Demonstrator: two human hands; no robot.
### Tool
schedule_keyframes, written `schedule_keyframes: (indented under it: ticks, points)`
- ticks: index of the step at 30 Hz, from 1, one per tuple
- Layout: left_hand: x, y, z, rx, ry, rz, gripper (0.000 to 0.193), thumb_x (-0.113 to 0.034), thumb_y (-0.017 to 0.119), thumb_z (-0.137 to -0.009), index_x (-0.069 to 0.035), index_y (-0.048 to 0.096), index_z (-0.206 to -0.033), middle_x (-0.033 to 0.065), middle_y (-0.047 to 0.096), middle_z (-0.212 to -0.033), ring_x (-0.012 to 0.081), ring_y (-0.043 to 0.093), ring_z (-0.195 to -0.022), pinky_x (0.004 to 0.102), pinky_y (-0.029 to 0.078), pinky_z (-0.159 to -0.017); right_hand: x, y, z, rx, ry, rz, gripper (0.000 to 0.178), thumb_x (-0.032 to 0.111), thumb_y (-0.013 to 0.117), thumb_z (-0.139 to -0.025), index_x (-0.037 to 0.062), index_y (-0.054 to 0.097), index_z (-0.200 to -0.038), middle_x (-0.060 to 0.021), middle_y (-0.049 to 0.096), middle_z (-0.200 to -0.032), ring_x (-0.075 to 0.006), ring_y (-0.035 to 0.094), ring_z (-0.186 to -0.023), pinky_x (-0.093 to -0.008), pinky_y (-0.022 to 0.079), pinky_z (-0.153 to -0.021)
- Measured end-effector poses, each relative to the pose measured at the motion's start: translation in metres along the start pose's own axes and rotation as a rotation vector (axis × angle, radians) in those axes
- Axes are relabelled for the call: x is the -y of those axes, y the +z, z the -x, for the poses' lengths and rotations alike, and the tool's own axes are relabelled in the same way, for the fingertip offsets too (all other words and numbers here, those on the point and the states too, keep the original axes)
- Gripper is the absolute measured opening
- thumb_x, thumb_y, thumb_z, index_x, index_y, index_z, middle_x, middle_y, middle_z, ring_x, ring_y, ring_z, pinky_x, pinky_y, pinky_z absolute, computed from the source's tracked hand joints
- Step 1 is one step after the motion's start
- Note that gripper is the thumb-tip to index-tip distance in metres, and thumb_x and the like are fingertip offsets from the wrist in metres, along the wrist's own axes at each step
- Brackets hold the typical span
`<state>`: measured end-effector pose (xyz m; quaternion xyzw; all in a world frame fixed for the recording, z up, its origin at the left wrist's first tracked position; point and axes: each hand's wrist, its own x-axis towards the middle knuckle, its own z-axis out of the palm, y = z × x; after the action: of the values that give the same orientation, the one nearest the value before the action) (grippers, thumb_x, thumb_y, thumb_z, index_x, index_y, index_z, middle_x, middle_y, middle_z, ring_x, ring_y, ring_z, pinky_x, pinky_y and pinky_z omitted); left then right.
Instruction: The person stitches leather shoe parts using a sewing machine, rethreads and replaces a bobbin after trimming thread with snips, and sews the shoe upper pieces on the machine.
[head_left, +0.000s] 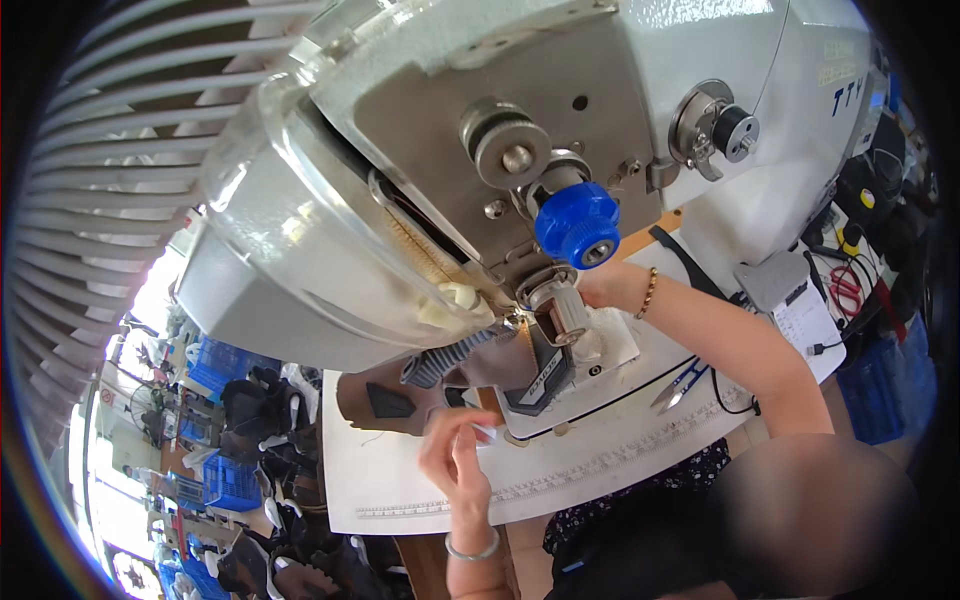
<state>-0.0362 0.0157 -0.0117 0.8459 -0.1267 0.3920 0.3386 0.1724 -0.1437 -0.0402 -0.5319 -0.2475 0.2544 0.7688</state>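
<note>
Whether our left grip (458, 460) and right grip (609, 287) pinched anything we couldn't tell; the brown workpiece (475, 372) under the sewing machine (560, 70) seemed only part-sewn.

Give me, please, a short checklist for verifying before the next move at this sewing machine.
1. Brown workpiece below machine head: ok.
2. Scissors apart from the workpiece: ok, lying to its right.
3. Left hand empty: cannot tell, fingers blurred.
4. Right hand away from the needle: cannot tell, partly hidden.
5. Needle threaded: cannot tell, too small.
</note>
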Motion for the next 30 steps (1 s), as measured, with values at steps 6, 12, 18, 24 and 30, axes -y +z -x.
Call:
schedule_keyframes:
  ticks: [6,12,18,24,30]
  points:
    - [-0.042,0.039,-0.031,0.287,-1.087,1.221,0.026,-0.024,0.052,-0.09,0.001,0.058,-0.098,0.0118,0.063,-0.076,0.0246,0.063,-0.063,0.0293,0.048,-0.051,0.028,0.026,0.017,0.016,0.102,-0.354,0.005,0.006,0.048,-0.083,0.0064,0.053,-0.084,-0.0013,0.054,-0.074,-0.0088,0.055,-0.062,-0.0261,0.047,-0.054]
    - [-0.047,0.051,-0.031,0.119,-0.694,0.716,0.015,-0.012,0.061,-0.085,0.003,0.06,-0.086,0.0052,0.063,-0.078,0.0106,0.058,-0.068,0.0233,0.046,-0.068,0.008,0.022,0.012,-0.063,-0.04,-0.245,0.006,0.011,0.047,-0.085,0.0065,0.05,-0.084,0.0007,0.052,-0.072,-0.0064,0.051,-0.061,-0.0237,0.046,-0.054]
    - [-0.042,0.056,-0.026,0.007,-0.752,0.651,0.016,-0.011,0.065,-0.082,0.003,0.061,-0.087,0.0035,0.062,-0.08,0.0084,0.056,-0.071,0.022,0.044,-0.069,0.032,0.041,0.033,-0.224,-0.012,-0.248,0.023,0.029,0.046,-0.092,0.0062,0.048,-0.089,0.0007,0.05,-0.077,-0.005,0.049,-0.065,-0.0227,0.044,-0.053]
    - [-0.037,0.049,-0.037,0.116,-0.739,0.694,0.016,-0.011,0.065,-0.082,0.003,0.061,-0.087,0.0033,0.063,-0.079,0.0081,0.056,-0.069,0.0216,0.043,-0.066,0.03,0.035,0.035,-0.131,-0.089,-0.199,0.03,0.034,0.047,-0.092,0.0047,0.046,-0.098,-0.0001,0.049,-0.08,-0.0048,0.048,-0.068,-0.023,0.045,-0.056]
    - [-0.015,0.037,-0.039,0.297,-0.691,0.762,0.022,0.012,0.052,-0.077,0.007,0.061,-0.096,0.0136,0.062,-0.09,0.0219,0.064,-0.078,0.0338,0.054,-0.07,0.026,0.036,0.038,-0.089,-0.176,-0.21,0.034,0.034,0.049,-0.092,0.0038,0.043,-0.106,-0.0016,0.047,-0.085,-0.0049,0.047,-0.071,-0.0233,0.045,-0.058]
